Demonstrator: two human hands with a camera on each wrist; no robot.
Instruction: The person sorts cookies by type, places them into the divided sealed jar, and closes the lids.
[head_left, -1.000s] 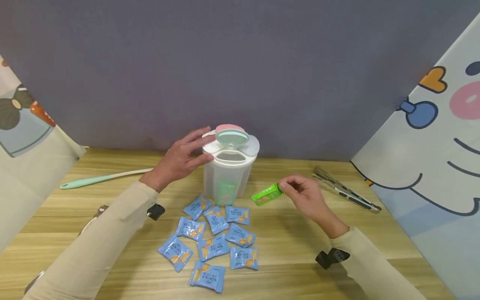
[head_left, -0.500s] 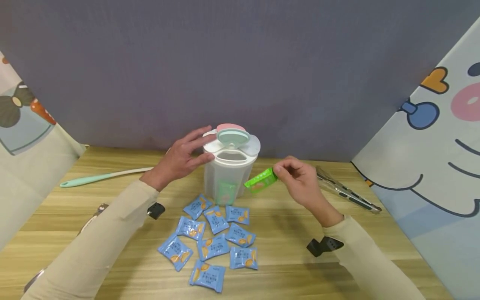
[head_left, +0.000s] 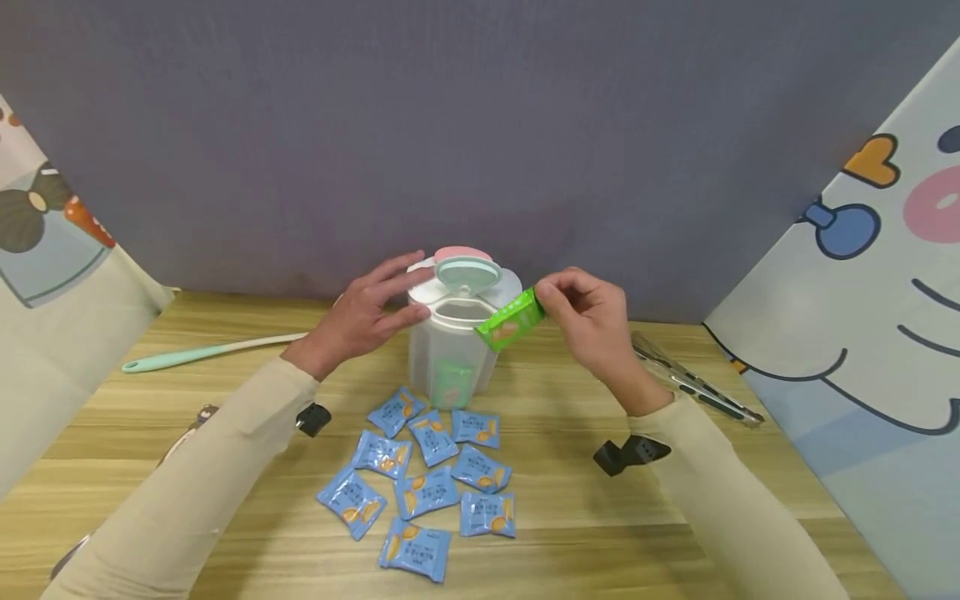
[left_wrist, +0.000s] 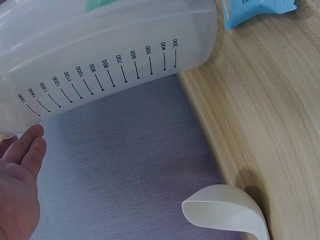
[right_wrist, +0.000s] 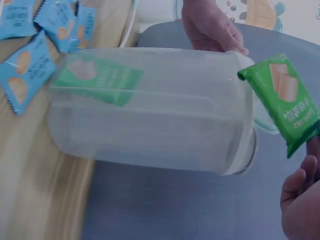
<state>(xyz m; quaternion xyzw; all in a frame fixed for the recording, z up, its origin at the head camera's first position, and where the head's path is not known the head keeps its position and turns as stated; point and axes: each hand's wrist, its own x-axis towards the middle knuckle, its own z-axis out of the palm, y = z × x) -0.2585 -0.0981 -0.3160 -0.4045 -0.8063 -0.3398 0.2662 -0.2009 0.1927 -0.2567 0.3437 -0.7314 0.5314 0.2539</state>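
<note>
A translucent storage container (head_left: 423,362) with a white lid stands upright at the back of the table. Its mint flap (head_left: 468,273) is raised, baring an opening in the lid; a pink flap (head_left: 462,252) shows behind it. My left hand (head_left: 360,317) rests on the lid's left side, fingers extended and thumb at the front edge. Between thumb and fingers, my right hand (head_left: 592,321) pinches one end of a green snack packet (head_left: 512,323), its free end beside the lid's right front rim. Another green packet (right_wrist: 97,80) lies inside the container, seen through the wall.
Several blue snack packets (head_left: 426,492) lie in front of the container. To the left is a ladle (head_left: 202,355) with a mint handle, its white bowl (left_wrist: 225,207) behind my left hand. Metal tongs (head_left: 697,383) lie at the right. A grey panel (head_left: 480,125) rises behind.
My right hand has moved up and left with the green packet, from beside the container to the lid's opening. My left hand has stayed on the lid.
</note>
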